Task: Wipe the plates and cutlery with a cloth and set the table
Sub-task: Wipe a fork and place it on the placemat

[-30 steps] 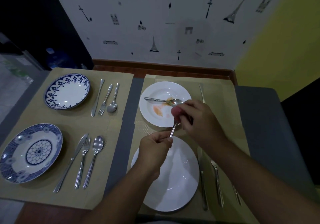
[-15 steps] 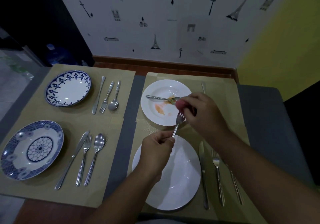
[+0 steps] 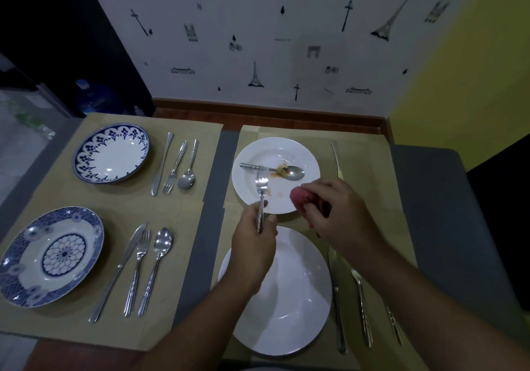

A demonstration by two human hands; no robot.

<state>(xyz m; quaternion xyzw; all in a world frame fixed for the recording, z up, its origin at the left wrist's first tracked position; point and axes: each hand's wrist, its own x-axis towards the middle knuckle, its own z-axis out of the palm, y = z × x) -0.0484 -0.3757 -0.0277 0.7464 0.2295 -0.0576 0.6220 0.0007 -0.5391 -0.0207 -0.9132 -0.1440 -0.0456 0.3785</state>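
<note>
While both forearms reach in from the near edge of the desk [image 3: 71,359], items stand as listed.

1. L hand [image 3: 253,244]: held above the far rim of the near white plate [image 3: 286,307], back of hand up, wrist straight. Fingers curled round the lower handle of a fork [image 3: 261,195], thumb pressed on the handle from the right. Fork points away from the person, tines out over the near part of the soiled plate [image 3: 311,160]. Can't tell whether the tines touch it.

2. R hand [image 3: 341,213]: knuckles up, forearm coming in diagonally from the lower right. Fingers bunched tight round a pink cloth [image 3: 299,198]. A wad of it pokes out on the thumb side, toward the fork but apart from it. Cloth sits over the soiled plate's near-right rim.

3. Soiled plate: white, on the far-right mat, orange-red smears at centre. Spoon [image 3: 272,169] lies across it, handle left, bowl right w/ food residue.

4. Near white plate: plain, glossy, partly under the L forearm. To its right, in a row on the mat: knife [image 3: 337,299], 2nd fork [image 3: 362,307], one more piece [image 3: 394,327], type unclear.

5. Far knife [image 3: 336,155]: just right of the soiled plate, partly behind the R hand.

6. Left side, two blue-patterned plates: far one [image 3: 86,158], near one [image 3: 17,259]. Each has knife, fork, spoon in a row to its right: far set [image 3: 175,170], near set [image 3: 139,267].

7. Tan mats [image 3: 94,198] under all of it, w/ a grey strip [image 3: 213,170] between left and right pairs.
</note>
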